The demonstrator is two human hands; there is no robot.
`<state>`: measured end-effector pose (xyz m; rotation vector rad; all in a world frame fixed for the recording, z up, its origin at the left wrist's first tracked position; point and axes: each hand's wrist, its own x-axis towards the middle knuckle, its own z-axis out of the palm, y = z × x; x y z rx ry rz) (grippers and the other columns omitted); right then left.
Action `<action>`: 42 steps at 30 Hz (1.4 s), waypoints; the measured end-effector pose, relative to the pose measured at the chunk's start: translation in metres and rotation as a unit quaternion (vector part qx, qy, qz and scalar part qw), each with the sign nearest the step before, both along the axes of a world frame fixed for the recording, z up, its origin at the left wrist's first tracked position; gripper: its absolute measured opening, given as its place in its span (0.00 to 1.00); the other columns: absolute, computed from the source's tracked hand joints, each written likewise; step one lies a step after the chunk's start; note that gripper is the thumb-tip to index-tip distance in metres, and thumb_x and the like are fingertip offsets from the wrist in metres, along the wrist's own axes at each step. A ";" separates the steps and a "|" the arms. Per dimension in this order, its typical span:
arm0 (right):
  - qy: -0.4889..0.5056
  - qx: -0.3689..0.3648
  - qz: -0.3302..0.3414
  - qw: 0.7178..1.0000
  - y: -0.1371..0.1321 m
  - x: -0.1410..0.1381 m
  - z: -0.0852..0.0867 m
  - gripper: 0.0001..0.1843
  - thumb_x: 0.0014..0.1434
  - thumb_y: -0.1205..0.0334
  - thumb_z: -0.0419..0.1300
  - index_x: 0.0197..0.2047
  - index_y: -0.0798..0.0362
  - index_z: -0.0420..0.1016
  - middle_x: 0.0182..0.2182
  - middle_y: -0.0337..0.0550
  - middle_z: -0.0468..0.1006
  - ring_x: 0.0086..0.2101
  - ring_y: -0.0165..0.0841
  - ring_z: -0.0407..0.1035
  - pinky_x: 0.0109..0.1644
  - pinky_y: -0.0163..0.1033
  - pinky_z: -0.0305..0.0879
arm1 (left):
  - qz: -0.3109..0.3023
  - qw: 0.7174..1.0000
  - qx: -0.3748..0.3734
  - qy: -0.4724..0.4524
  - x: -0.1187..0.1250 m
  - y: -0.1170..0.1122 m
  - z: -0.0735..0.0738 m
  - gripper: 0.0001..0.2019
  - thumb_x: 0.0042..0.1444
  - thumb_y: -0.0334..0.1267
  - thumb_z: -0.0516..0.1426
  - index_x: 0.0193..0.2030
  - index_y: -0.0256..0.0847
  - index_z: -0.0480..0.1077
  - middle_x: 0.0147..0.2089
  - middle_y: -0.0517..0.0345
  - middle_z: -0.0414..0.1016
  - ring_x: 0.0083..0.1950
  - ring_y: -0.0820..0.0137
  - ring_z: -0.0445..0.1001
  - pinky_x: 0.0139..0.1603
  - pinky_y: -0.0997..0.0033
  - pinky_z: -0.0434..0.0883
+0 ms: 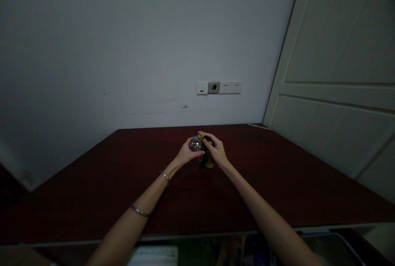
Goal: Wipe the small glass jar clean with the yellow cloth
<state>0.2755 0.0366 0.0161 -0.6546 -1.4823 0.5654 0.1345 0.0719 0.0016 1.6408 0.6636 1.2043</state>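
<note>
A small round, clear, shiny container point(196, 144), like a glass jar or cup, is gripped in my left hand point(187, 153), with the thumb along its near side. My right hand point(217, 151) is closed on a black and yellow cloth point(208, 161) and presses it against the right side of the container. One end of the cloth hangs down below the fingers. Both hands are close together over the middle of the dark red table point(173, 200). What the container holds, if anything, is too dim to tell.
Behind the table is a pale wall with a row of sockets point(224, 88). A white panelled door point(339, 72) stands at the right. Below the table's front edge, an open space holds a white box-like object point(154, 255) and several dim items.
</note>
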 end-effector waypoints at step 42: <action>-0.344 0.131 -0.060 0.928 -0.008 -0.008 0.023 0.22 0.52 0.76 0.51 0.49 0.50 0.70 0.48 0.48 0.72 0.52 0.37 0.62 0.58 0.49 0.56 | 0.109 0.992 0.063 0.019 0.009 0.023 -0.022 0.24 0.36 0.31 0.63 0.43 0.34 0.65 0.43 0.50 0.73 0.44 0.65 0.71 0.47 0.65 0.67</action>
